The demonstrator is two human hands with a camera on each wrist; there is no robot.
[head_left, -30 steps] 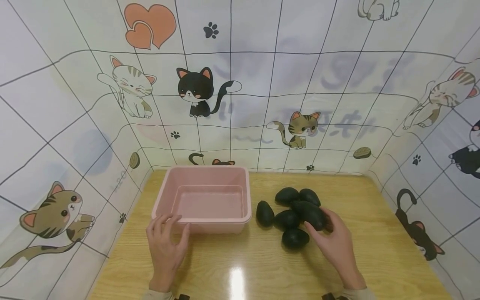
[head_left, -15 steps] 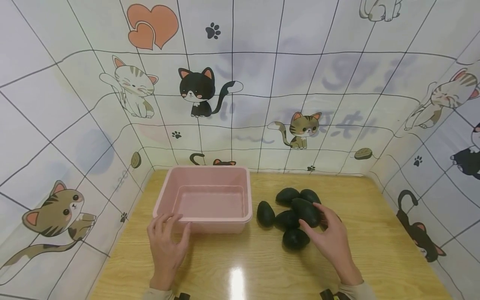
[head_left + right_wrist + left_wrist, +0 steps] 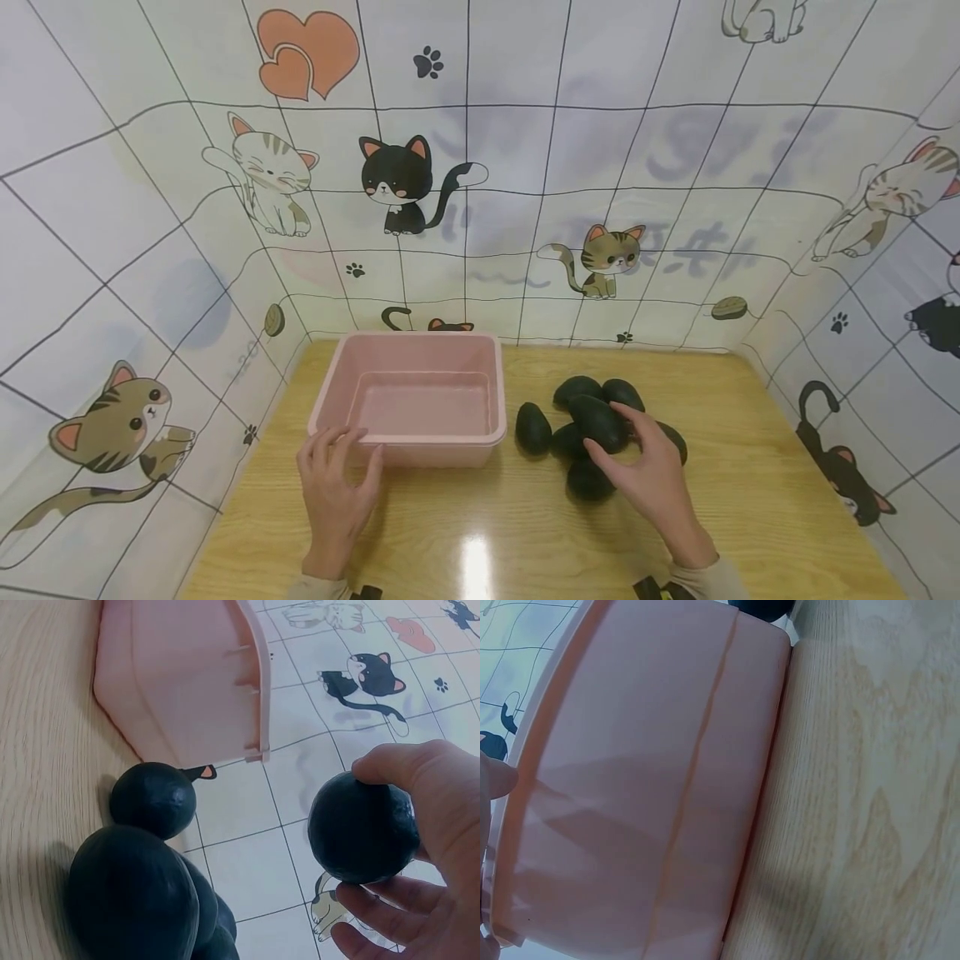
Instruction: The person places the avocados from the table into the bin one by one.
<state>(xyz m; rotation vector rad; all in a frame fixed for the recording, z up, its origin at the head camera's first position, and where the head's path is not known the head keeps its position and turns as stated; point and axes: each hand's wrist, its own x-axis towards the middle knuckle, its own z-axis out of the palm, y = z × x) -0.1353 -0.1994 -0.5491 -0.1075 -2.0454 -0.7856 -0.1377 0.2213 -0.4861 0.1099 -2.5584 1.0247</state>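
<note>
My right hand holds a dark green avocado between thumb and fingers. In the right wrist view the held avocado is raised, apart from the others. Below it on the table, several more dark avocados lie grouped, one nearest the basin and another partly behind my hand. At the front left, my left hand grips the rim of a pink plastic basin, fingers bent over the edge. The left wrist view shows a digit at the rim and the basin's outer wall; most of the hand is out of frame.
The basin's floor shows bare. The wooden table ends at a back wall with a cat-print covering, and similar side walls rise left and right. Two avocados lie toward the back of the group.
My right hand has lifted the avocado off the group and carried it slightly left, uncovering another avocado behind the hand. My left hand stays at the basin's rim.
</note>
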